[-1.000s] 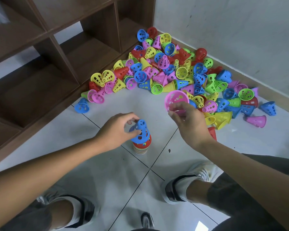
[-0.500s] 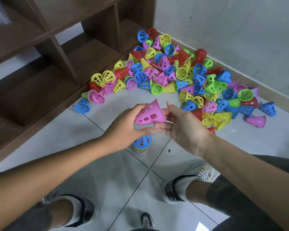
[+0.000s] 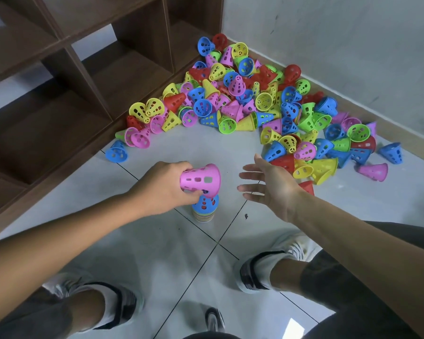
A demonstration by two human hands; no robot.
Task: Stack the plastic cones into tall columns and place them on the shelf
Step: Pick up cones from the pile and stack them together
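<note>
The left hand point(image 3: 162, 189) reaches in from the lower left, forearm stretched across the white tiled floor point(image 3: 157, 253), fingers curled round the narrow end of a pink perforated plastic cone point(image 3: 201, 179). That cone lies tilted on its side, wide mouth facing right, just above a short stack of nested plastic cones topped by a blue one point(image 3: 205, 207), which stands upright on the floor. The right hand point(image 3: 269, 184) hovers beside it, palm facing left, fingers straight and spread, holding nothing. A loose heap of multicoloured plastic cones point(image 3: 255, 104) fills the floor's far corner, against the grey wall point(image 3: 340, 45) and the dark brown wooden shelf point(image 3: 66, 77).
</note>
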